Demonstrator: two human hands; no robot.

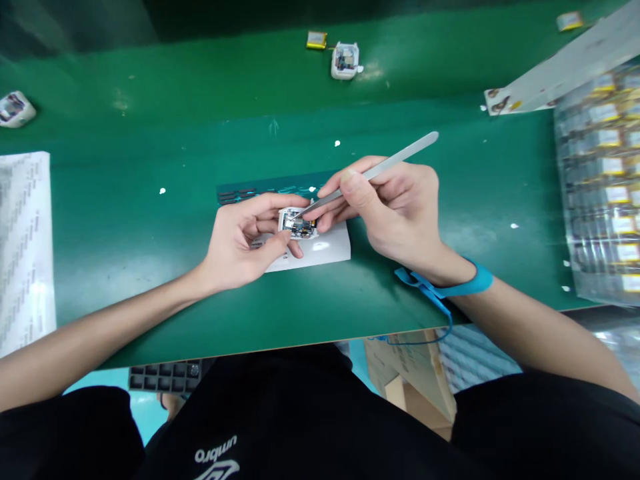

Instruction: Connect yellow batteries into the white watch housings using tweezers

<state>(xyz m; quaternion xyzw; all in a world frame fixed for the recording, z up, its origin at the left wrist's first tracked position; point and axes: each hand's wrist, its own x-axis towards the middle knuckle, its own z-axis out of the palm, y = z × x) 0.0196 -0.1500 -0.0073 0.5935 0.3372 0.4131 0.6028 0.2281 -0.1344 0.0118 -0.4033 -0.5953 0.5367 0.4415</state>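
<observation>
A small white device housing [300, 223] with exposed electronics is held by its left side between the fingers and thumb of my left hand [245, 243]. My right hand [387, 203] grips metal tweezers [403, 155], slanting down to the left, with their tip over the inside of the housing. Fingertips of my right hand are close to the housing's right side; whether they touch it is hard to tell. Beneath the hands lie a white sheet [330, 247] and a dark teal strip with black pieces [237, 195].
Another open housing [345, 61] lies beside a yellow-edged battery [317, 40] at the back. A third housing [16, 109] is at far left, above a printed sheet [27, 247]. On the right are a clear tray of batteries [607, 193] and a white panel [565, 63].
</observation>
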